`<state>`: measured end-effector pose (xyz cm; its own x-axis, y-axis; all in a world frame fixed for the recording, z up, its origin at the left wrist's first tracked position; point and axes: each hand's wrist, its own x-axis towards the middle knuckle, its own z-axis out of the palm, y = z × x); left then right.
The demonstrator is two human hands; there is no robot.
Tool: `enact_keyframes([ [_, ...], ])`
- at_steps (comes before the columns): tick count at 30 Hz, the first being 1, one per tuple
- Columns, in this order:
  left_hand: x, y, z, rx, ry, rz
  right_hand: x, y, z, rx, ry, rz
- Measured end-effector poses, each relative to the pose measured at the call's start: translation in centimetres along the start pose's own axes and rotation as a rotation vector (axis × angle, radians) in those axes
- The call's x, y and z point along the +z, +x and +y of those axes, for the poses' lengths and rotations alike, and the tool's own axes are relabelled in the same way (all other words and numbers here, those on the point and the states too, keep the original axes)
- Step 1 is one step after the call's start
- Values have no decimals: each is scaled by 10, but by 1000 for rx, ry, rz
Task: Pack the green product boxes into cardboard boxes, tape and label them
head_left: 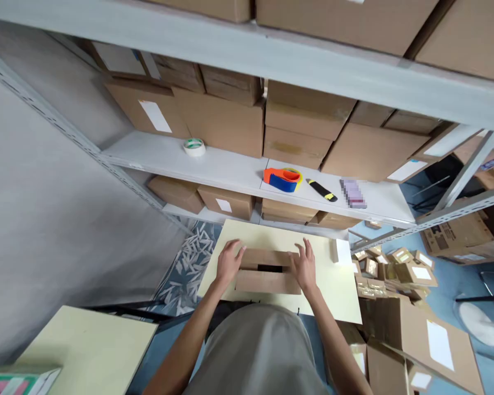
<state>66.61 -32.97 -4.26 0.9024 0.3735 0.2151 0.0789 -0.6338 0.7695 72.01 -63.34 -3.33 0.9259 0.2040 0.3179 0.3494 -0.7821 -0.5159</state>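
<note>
A small brown cardboard box (267, 280) lies on a pale yellow table (337, 288) in front of me, its two top flaps nearly closed with a dark slit between them. My left hand (229, 262) rests on the box's left end, fingers spread flat over the far flap. My right hand (303, 266) presses on the right end, fingers stretched out. Neither hand holds anything else.
On the white shelf (214, 167) behind the table lie an orange-and-blue tape dispenser (282, 179), a black-and-yellow utility knife (321, 190) and a roll of tape (194, 146). Cardboard boxes fill the shelves. Several small boxes (395, 263) are piled at the right. A second table (86, 351) stands near left.
</note>
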Motion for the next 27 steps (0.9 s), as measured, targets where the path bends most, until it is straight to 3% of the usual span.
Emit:
enact_keyframes([
  [3, -7, 70, 58, 96, -90, 69, -20, 101, -40, -190, -52, 89],
  [7, -17, 144, 147, 287, -175, 123, -33, 225, -86, -238, -254, -16],
  [10, -20, 164, 187, 310, -199, 144, -30, 274, -103, -162, -404, -211],
  [14, -15, 157, 193, 225, -251, 31, -32, 294, -112, -166, -435, -357],
  [17, -11, 131, 173, 123, -307, -62, -40, 285, -108, -164, -407, -376],
  [19, -11, 101, 154, 77, -371, -76, -43, 260, -99, -125, -273, -349],
  [22, -15, 39, 128, 20, -484, -38, -39, 186, -83, -10, 274, -330],
  [24, -20, -3, 119, -28, -521, -54, -33, 123, -79, 71, 702, -395],
  [27, -26, -48, 116, -102, -499, -88, -26, 40, -86, 256, 1013, -469],
])
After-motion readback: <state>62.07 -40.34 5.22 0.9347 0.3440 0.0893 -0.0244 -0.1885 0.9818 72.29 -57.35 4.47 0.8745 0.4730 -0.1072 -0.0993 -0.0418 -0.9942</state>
